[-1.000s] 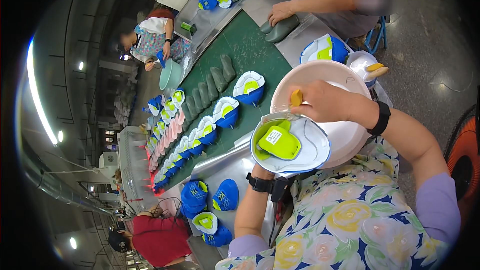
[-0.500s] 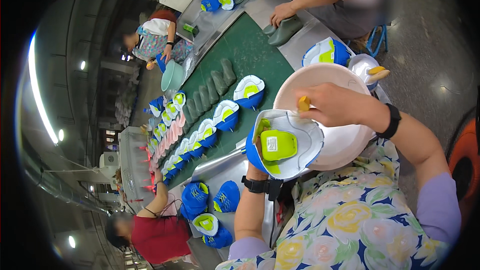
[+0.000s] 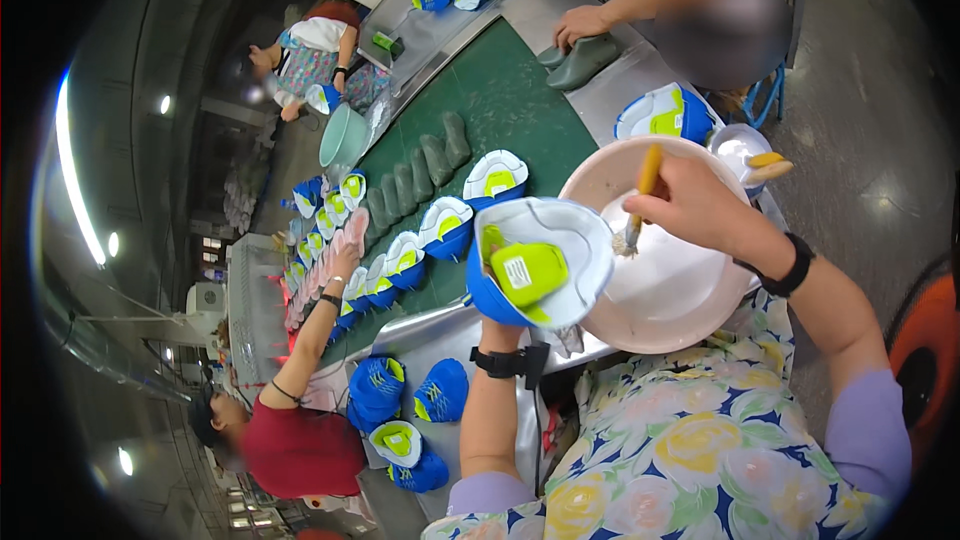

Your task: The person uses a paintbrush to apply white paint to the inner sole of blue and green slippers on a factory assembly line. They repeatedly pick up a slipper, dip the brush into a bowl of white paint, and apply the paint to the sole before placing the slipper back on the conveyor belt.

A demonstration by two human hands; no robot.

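We hold a blue shoe (image 3: 535, 275) sole-up in our left hand (image 3: 497, 312), whose fingers are hidden under it, so we cannot tell how they close. Our right hand (image 3: 690, 205) has its fingers closed on a small brush (image 3: 638, 202), with the bristles in the pink basin (image 3: 668, 292) just right of the shoe. The wet brush could drip on the blue upper, or the shoe may tip from its one-hand support. Compared with a second ago, the brush has left the sole for the basin, and a co-worker's arm (image 3: 318, 325) now reaches over the far desk (image 3: 500, 105).
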